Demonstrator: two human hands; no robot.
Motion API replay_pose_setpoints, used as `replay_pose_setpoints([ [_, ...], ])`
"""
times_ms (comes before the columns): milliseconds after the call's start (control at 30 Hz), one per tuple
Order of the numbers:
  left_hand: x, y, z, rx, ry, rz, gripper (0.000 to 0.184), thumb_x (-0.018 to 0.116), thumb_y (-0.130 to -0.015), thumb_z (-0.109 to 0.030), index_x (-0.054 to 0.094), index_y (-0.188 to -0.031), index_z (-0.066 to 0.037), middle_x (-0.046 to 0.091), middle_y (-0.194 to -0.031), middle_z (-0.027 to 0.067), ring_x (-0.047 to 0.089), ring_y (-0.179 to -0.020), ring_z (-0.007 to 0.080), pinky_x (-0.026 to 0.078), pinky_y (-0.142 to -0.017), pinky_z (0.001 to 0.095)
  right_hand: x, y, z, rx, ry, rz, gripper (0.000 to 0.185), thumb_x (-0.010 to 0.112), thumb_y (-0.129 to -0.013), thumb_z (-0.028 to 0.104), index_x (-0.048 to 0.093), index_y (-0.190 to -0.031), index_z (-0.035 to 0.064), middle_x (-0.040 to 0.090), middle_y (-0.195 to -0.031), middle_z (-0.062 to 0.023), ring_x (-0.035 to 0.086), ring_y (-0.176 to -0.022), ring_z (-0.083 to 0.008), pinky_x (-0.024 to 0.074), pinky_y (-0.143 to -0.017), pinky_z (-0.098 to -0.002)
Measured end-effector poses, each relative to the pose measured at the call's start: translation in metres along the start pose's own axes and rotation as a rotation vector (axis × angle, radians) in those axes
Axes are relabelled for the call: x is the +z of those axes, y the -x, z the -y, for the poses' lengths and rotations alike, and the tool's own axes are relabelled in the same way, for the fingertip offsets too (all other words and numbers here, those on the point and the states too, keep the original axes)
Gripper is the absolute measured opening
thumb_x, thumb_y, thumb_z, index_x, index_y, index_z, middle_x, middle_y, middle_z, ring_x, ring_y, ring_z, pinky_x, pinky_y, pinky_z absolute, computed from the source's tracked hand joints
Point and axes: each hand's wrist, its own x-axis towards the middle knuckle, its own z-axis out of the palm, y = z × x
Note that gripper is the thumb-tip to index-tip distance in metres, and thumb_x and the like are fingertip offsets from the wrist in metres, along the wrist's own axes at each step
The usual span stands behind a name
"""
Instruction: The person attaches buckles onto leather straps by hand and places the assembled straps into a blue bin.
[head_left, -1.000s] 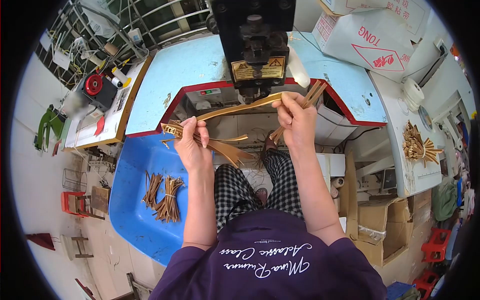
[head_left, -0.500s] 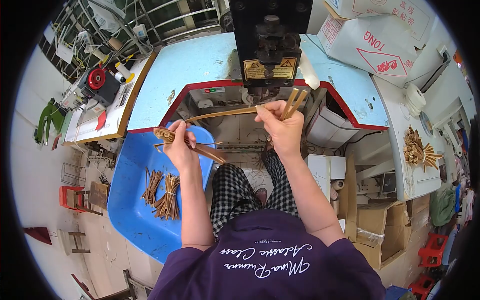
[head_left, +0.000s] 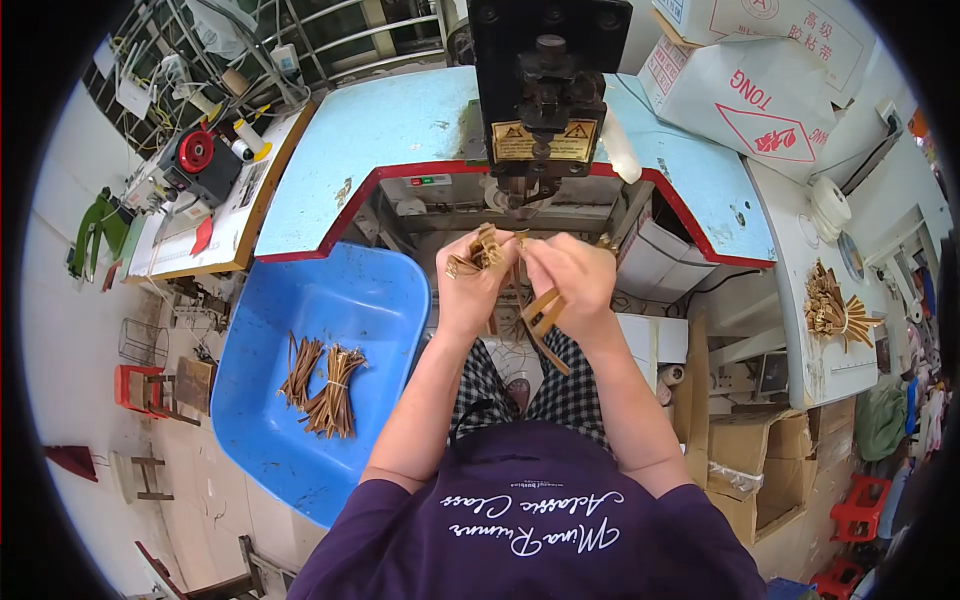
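My left hand is closed round a bunch of brown strips, whose folded ends stick out above the fingers. Right beside it, my right hand is closed on a few more brown strips that hang below it. The fingertips of both hands nearly meet, and whether they touch is hard to tell. Both hands are in front of the cut-out edge of the blue table, below the black machine head. Two bundles of brown strips lie in the blue basin.
The blue table has a red edge. On the right side table lie a tied bundle of strips and a white spool. Cardboard boxes stand lower right; a black device sits at the left.
My hands have come together from a wide spacing, the left moving right. The strip that was stretched between them no longer spans a gap. The view has shifted slightly.
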Motion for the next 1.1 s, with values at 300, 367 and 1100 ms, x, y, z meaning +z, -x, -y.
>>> replay_pose_setpoints([
  [300, 0.010, -0.004, -0.004, -0.287, 0.220, -0.090, 0.003, 0.060, -0.081, -0.003, 0.062, -0.081, 0.000, 0.049, -0.054, 0.0011, 0.039, -0.043, 0.0045, 0.028, -0.037, 0.0151, 0.008, 0.014, -0.011, -0.341, 0.365, -0.017, 0.026, 0.061, -0.063, -0.001, 0.061, -0.089, -0.0024, 0.046, -0.067, -0.0034, 0.039, -0.046, -0.0139, 0.0305, -0.040, -0.0252],
  [367, 0.009, -0.006, -0.009, -0.347, 0.271, -0.082, 0.004, 0.060, -0.081, -0.004, 0.061, -0.078, -0.001, 0.049, -0.054, 0.0010, 0.039, -0.043, 0.0045, 0.028, -0.037, 0.0154, 0.007, 0.008, -0.007, -0.356, 0.412, -0.040, 0.027, 0.061, -0.063, 0.000, 0.061, -0.090, -0.0029, 0.046, -0.066, -0.0032, 0.039, -0.046, -0.0135, 0.0303, -0.040, -0.0253],
  [1100, 0.011, -0.008, 0.004, -0.335, 0.598, -0.198, 0.011, 0.060, -0.081, -0.004, 0.058, -0.070, -0.005, 0.051, -0.054, 0.0012, 0.036, -0.038, 0.0044, 0.025, -0.035, 0.0154, 0.006, -0.008, -0.002, -0.391, 0.505, 0.050, 0.024, 0.064, -0.065, 0.004, 0.062, -0.088, -0.0016, 0.048, -0.067, -0.0031, 0.042, -0.049, -0.0126, 0.0323, -0.042, -0.0235],
])
